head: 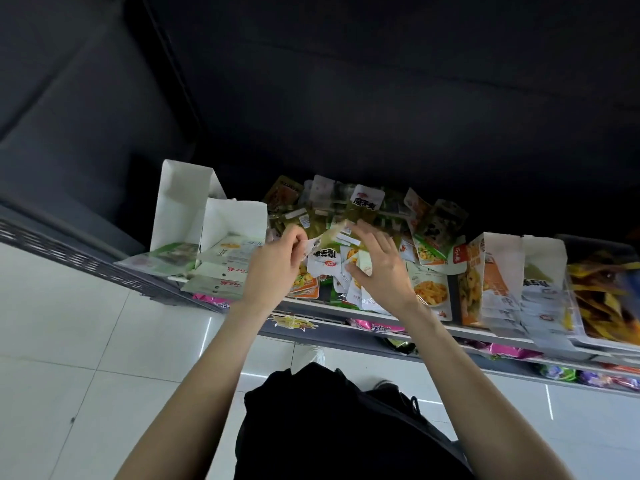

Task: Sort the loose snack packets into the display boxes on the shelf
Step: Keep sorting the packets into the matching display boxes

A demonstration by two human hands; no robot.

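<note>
Fingers of the left hand [273, 263] curl round a small white packet [323, 259] with dark lettering, pinching its upper edge; a blurred greenish packet [334, 233] shows just above them, and whether they hold that too cannot be told. Beside them the right hand [379, 268] hangs over the loose packets [363, 216] with fingers spread and relaxed, gripping nothing that can be seen.

Out to the left of the pinching fingers stand two white display boxes [235, 223], part filled. To the right of the spread fingers stand more boxes [491, 271], one orange-printed.

Probably a packet is being matched to its box. To do it well, check the print against the box front, then slide the packet in flat behind its fellows, steadying the pile with the free hand.

All rests on a grey shelf [346, 315], dark above. Below are lower shelves with bright bags, then white tiled floor [69, 323].
</note>
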